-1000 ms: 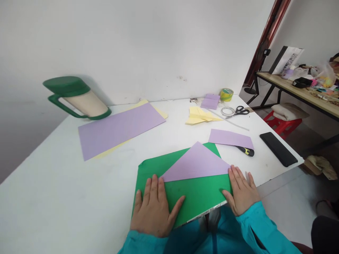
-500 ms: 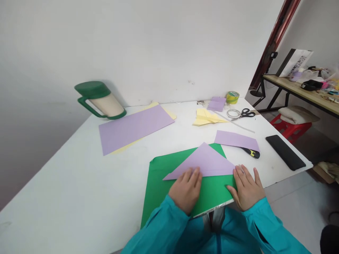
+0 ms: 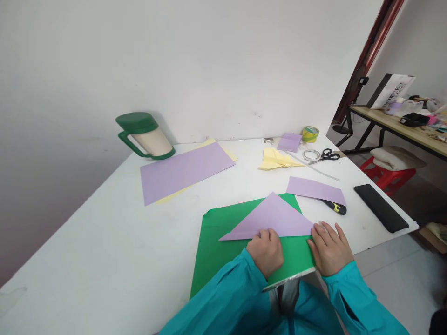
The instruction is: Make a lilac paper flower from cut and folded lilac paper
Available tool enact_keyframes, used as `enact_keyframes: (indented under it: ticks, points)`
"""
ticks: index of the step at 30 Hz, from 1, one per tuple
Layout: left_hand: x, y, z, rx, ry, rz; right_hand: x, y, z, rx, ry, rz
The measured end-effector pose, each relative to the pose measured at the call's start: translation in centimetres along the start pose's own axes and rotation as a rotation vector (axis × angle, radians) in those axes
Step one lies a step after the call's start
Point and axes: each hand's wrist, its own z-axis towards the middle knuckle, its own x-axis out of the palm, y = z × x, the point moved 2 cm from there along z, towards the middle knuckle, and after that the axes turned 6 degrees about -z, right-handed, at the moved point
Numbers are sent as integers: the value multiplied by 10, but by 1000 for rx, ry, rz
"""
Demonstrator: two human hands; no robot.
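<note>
A purple sheet of paper (image 3: 270, 216), folded into a triangle, lies on a green board (image 3: 223, 256) at the table's front edge. Its long folded edge faces me and its peak points away. My left hand (image 3: 267, 251) is curled into a fist, with its bent fingers pressed on the folded edge near the middle. Nothing shows inside that fist. My right hand (image 3: 330, 246) lies flat with fingers stretched, the fingertips over the triangle's right corner, which they partly hide.
Purple and yellow sheets (image 3: 185, 172) lie at left by a green-lidded jug (image 3: 150, 137). Rightward are a yellow paper plane (image 3: 277, 159), a purple strip (image 3: 316, 188) over a box cutter (image 3: 337, 208), scissors (image 3: 328, 156), tape (image 3: 310, 134) and a black case (image 3: 380, 208).
My left hand has moved right along the folded edge, and its fingers have gone from flat to curled. My right hand stays at the right corner. The view has shifted slightly.
</note>
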Motion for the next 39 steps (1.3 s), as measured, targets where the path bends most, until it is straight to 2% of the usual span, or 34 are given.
enact_keyframes:
  ticks: [10,13,15,17,19,21,23,25,26,28,31,33,35,39]
  points:
    - [0,-7,6,-92,34,18,2,-6,2,15,-40,59]
    - [-6,1,9,-21,-41,29,-4,-9,7,51,-84,112]
    - [-17,14,11,8,-115,23,-15,-10,12,80,-169,143]
    - [-34,30,15,-22,-211,-15,-28,-9,18,117,-277,217]
    - [-53,46,18,-81,-340,-163,-41,-5,24,198,-394,339]
    - [-70,61,20,-244,-486,-439,-48,-1,30,263,-471,420]
    - [-79,72,21,-476,-597,-832,-48,3,38,230,-460,468]
    - [-81,78,20,-713,-630,-1255,-45,3,46,172,-414,510]
    - [-79,80,19,-818,-618,-1441,-42,1,50,169,-410,527]
    - [-73,80,18,-974,-506,-1740,-39,-4,54,176,-429,527]
    - [-57,74,14,-1132,-209,-2012,-37,-2,56,16,-409,457]
    - [-43,68,11,-1205,-57,-2064,-38,8,56,-160,-354,398]
    - [-30,62,9,-1247,11,-2042,-38,22,57,-289,-306,362]
    - [-13,52,7,-1252,121,-1996,-28,46,61,-438,-297,417]
